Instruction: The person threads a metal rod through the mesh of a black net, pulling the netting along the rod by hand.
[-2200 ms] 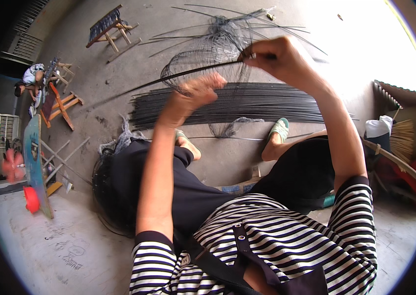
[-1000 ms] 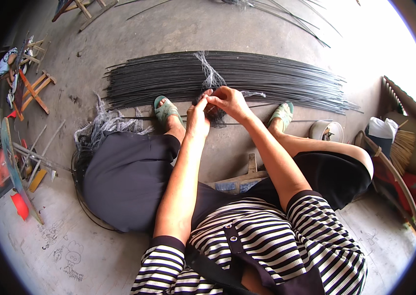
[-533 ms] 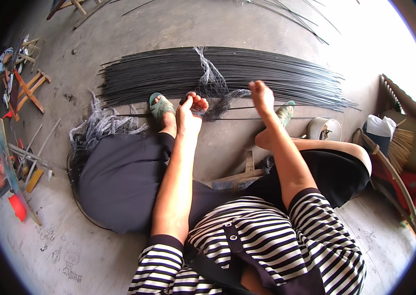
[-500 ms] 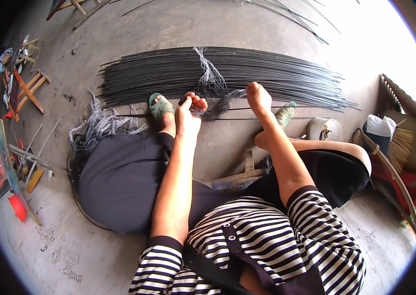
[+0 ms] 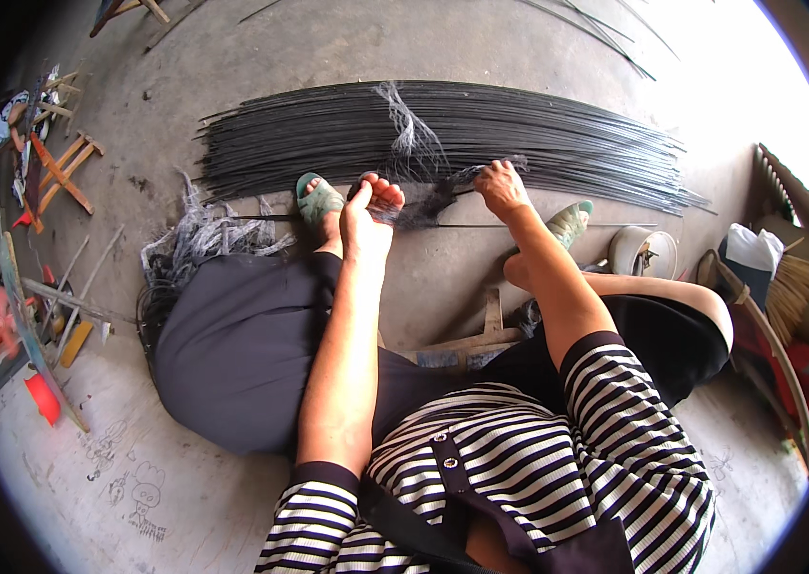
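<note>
My left hand (image 5: 373, 209) is closed, palm side up, around dark stringy fibres (image 5: 428, 204) and a thin dark rod (image 5: 557, 226) that passes through near the fingers. Exactly how the fingers hold them is hidden. My right hand (image 5: 502, 187) is closed too, and pinches the far end of the fibres, a little grey tuft showing past its fingers. The fibres stretch blurred between both hands. Just beyond lies a wide bundle of long black rods (image 5: 289, 143) on the floor, with a pale tangle of strands (image 5: 406, 124) across its middle.
A grey heap of strands (image 5: 208, 225) lies beside my left knee. Green sandals (image 5: 321, 199) are on my feet. Right of me stand a white bucket (image 5: 642, 251) and a straw broom (image 5: 789, 287). Wooden frames (image 5: 65, 177) and sticks lie to the left.
My right hand has turned over and now pinches the fibres, which stretch to it from the left hand. My left hand stays almost in place. The view has shifted slightly.
</note>
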Action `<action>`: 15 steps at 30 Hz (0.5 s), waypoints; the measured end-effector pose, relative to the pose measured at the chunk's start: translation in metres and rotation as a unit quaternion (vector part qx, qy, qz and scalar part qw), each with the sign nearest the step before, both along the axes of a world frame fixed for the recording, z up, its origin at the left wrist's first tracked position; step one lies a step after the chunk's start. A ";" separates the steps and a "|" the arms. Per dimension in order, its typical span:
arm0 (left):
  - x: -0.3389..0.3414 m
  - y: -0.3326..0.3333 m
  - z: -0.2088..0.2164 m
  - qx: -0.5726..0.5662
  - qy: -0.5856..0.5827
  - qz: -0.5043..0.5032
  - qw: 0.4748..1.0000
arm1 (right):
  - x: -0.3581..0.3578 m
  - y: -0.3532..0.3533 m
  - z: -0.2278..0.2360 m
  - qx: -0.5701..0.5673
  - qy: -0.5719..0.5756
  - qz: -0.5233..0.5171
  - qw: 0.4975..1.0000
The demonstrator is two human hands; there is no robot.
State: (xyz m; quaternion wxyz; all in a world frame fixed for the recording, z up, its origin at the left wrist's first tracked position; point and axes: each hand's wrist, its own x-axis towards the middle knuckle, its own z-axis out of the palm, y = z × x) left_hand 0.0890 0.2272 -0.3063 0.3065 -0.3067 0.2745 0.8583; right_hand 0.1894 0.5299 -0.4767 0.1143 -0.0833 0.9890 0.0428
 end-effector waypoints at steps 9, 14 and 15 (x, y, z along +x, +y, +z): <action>0.013 0.010 -0.002 -0.002 0.009 -0.045 0.999 | 0.042 -0.038 0.031 -0.259 -0.135 -0.290 0.912; 0.024 0.015 -0.010 0.012 0.007 -0.106 0.994 | -0.029 -0.064 0.120 -0.588 -0.133 -0.468 0.646; 0.026 0.014 -0.011 0.047 0.002 -0.152 0.987 | -0.039 -0.084 0.136 -0.586 -0.122 -0.464 0.653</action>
